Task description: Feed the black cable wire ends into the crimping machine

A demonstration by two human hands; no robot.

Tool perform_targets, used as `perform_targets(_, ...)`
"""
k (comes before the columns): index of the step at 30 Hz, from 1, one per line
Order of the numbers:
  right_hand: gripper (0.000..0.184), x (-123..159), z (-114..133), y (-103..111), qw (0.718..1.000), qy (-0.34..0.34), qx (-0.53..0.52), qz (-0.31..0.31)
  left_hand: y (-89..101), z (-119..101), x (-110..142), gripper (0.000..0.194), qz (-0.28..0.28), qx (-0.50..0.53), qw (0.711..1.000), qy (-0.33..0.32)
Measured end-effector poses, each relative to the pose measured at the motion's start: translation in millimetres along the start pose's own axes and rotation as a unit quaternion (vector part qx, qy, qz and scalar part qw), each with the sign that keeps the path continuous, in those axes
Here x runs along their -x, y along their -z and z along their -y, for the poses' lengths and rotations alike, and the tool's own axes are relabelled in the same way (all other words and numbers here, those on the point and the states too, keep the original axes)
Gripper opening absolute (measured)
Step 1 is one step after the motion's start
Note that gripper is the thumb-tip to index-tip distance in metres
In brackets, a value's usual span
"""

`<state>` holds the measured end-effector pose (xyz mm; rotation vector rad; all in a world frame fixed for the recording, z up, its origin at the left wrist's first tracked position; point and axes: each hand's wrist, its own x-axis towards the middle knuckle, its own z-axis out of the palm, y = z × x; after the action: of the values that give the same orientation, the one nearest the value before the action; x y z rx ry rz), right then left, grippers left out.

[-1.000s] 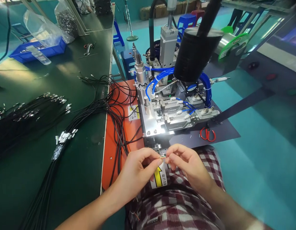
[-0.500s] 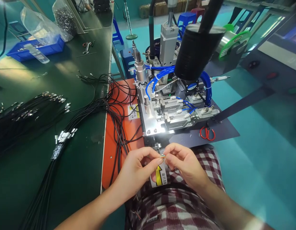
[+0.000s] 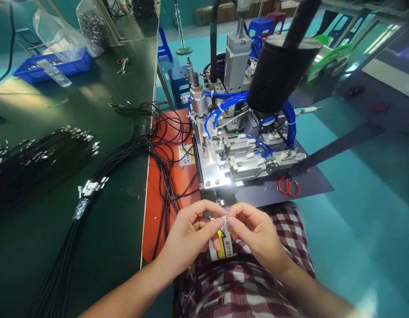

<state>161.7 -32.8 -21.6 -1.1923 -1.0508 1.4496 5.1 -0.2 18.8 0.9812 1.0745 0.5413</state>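
My left hand (image 3: 194, 232) and my right hand (image 3: 257, 232) meet above my lap, thumb and forefinger of each closed in a pinch. Between the fingertips shows a tiny bit of thin wire ends (image 3: 224, 217), mostly covered by my fingers. Just below lies a white label with a yellow arrow (image 3: 221, 243). Left of my hands, a bundle of black cables (image 3: 167, 190) runs over an orange base plate (image 3: 151, 238). A metal machine (image 3: 247, 154) with blue air tubes stands just beyond my fingers.
Red-handled scissors (image 3: 288, 186) lie on the grey plate right of the machine. On the dark green table (image 3: 121, 247) are cables with metal connectors (image 3: 93, 186), a blue bin (image 3: 54, 66) and a wrench (image 3: 124, 66). A black lamp-like cylinder (image 3: 280, 75) hangs over the machine.
My fingertips have drawn closer together, and less of the coloured wires shows between them. The whole view has shifted slightly, with the scene a little further right.
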Motion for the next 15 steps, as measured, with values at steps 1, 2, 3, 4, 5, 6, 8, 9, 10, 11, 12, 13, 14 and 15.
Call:
perform_targets(1,0.015,-0.2,-0.1,0.4,1.0,0.007,0.011,0.001,0.0,0.6,-0.1,0.02,-0.003,0.006,1.0,0.002)
perform_targets(2,0.015,-0.4,-0.3,0.7,1.0,0.017,0.026,0.001,0.0,1.6,-0.4,0.02,-0.008,0.011,1.0,0.004)
perform_targets(3,0.015,-0.4,-0.7,0.5,0.999,0.027,0.047,-0.001,-0.1,3.1,-0.8,0.021,-0.016,0.015,1.0,0.005)
perform_targets(4,0.015,-0.2,-1.4,0.0,0.997,0.038,0.072,-0.006,-0.3,5.0,-1.2,0.022,-0.026,0.018,0.999,0.007)
perform_targets(5,0.014,0.3,-2.4,-1.1,0.994,0.047,0.097,-0.012,-0.5,7.2,-1.8,0.022,-0.038,0.019,0.999,0.009)
perform_targets(6,0.014,1.1,-3.6,-2.8,0.991,0.053,0.12,-0.021,-0.8,9.4,-2.5,0.023,-0.051,0.018,0.998,0.01)
perform_targets(8,0.013,3.1,-6.3,-7.1,0.986,0.057,0.154,-0.041,-1.2,13.4,-3.9,0.022,-0.071,0.014,0.997,0.013)
perform_targets(9,0.013,4.1,-7.5,-9.3,0.984,0.056,0.164,-0.051,-1.3,14.8,-4.7,0.022,-0.077,0.015,0.997,0.014)
perform_targets(10,0.013,4.7,-8.3,-11.1,0.982,0.052,0.171,-0.057,-1.4,15.6,-5.5,0.021,-0.08,0.018,0.997,0.016)
perform_targets(11,0.013,5.0,-8.5,-12.3,0.981,0.045,0.176,-0.061,-1.4,15.8,-6.1,0.021,-0.08,0.024,0.996,0.017)
perform_targets(12,0.013,4.9,-8.2,-12.5,0.981,0.039,0.18,-0.061,-1.4,15.4,-6.8,0.02,-0.077,0.033,0.996,0.018)
perform_targets(13,0.013,4.3,-7.2,-11.8,0.981,0.032,0.183,-0.057,-1.5,14.6,-7.3,0.02,-0.073,0.042,0.996,0.019)
perform_targets(14,0.013,3.5,-5.7,-10.2,0.981,0.028,0.184,-0.051,-1.5,13.5,-7.8,0.02,-0.07,0.051,0.996,0.02)
perform_targets(15,0.013,2.4,-3.8,-7.7,0.982,0.025,0.183,-0.043,-1.5,12.4,-8.2,0.021,-0.066,0.056,0.996,0.022)
